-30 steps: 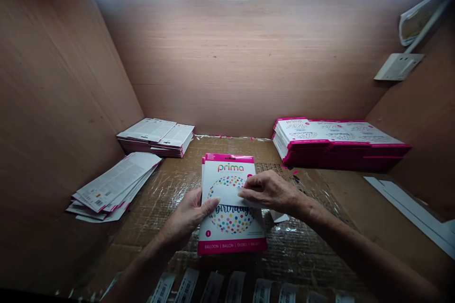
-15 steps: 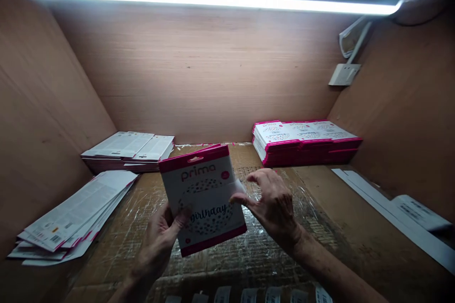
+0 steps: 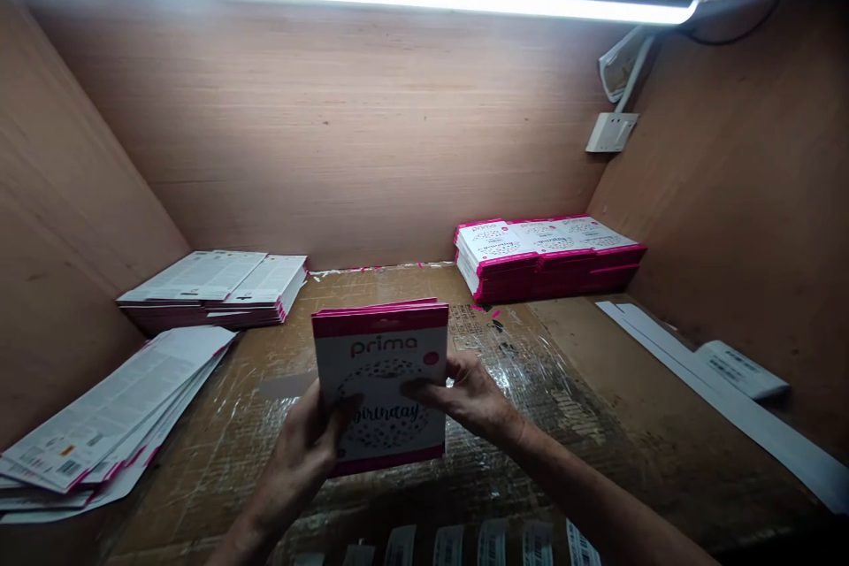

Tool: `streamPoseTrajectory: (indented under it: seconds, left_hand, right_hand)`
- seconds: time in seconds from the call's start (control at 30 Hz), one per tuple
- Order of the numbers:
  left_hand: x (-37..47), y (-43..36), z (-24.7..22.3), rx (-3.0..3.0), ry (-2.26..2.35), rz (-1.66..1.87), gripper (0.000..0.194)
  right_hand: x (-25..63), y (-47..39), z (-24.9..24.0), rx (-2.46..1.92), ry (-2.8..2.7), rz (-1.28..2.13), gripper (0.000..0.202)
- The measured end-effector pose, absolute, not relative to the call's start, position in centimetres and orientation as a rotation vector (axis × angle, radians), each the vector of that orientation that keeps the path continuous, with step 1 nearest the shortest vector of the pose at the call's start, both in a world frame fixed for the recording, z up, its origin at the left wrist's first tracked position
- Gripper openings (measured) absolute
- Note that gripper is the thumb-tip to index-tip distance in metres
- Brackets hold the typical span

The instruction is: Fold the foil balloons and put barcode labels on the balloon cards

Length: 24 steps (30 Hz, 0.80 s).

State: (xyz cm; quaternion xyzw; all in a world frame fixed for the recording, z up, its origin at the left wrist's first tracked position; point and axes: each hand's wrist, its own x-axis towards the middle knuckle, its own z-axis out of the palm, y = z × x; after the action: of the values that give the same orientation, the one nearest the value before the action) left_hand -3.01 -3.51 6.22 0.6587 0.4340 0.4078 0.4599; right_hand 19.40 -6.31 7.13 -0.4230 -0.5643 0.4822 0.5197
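Between my hands is a small stack of flat, white-and-pink "prima" birthday packets [image 3: 391, 363], held upright with the printed front towards me. My left hand [image 3: 309, 438] grips the left edge, thumb across the front. At the right edge my right hand [image 3: 474, 398] is closed on the same packets, its thumb also on the front. The fingers behind the stack are hidden. A pale paper strip [image 3: 288, 385] sticks out to the left behind the packets; how it joins them cannot be seen.
Neat piles of packets [image 3: 550, 261] stand at the back right, with more face-down piles [image 3: 212, 279] at the back left. A fanned pile [image 3: 112, 424] lies front left. Long white strips [image 3: 722, 398] and a label roll [image 3: 743, 371] lie right. Barcode labels [image 3: 447, 544] line the front.
My right hand has closed on the right edge of the packets, where it was partly open before. The packets have turned from tilted to nearly straight. The camera view has shifted rightward.
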Motion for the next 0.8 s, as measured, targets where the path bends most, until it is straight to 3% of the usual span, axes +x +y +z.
streamPoseTrajectory:
  seconds: [0.1,0.3,0.47,0.53,0.7,0.8]
  left_hand:
    - [-2.2,-3.9,7.2,1.545,1.006,0.993,0.031]
    - [-1.9,-5.0,8.1,0.921,0.595,0.903,0.065]
    - [-1.5,-4.6,7.4,0.724,0.621,0.966,0.032]
    - [-1.3,-4.3,7.6,0.738,0.708,1.031,0.029]
    - [-1.2,-4.4,7.6,0.891,0.862,1.135,0.046]
    - [-1.5,-4.7,7.9,0.925,0.722,1.096,0.068]
  right_hand:
    - [20.2,-6.4,7.2,-0.966,-1.309,1.217,0.024]
    - [22.1,-6.8,7.9,-0.837,-1.195,1.222,0.022]
    - [21.5,-7.1,7.3,-0.828,-1.179,1.383,0.026]
    - [21.1,-7.0,6.8,-0.891,-1.162,1.387,0.028]
    - [20.6,-6.2,5.4,-1.053,-1.062,1.325,0.038]
    - [20.7,-6.0,5.1,-1.063,-1.039,1.287,0.038]
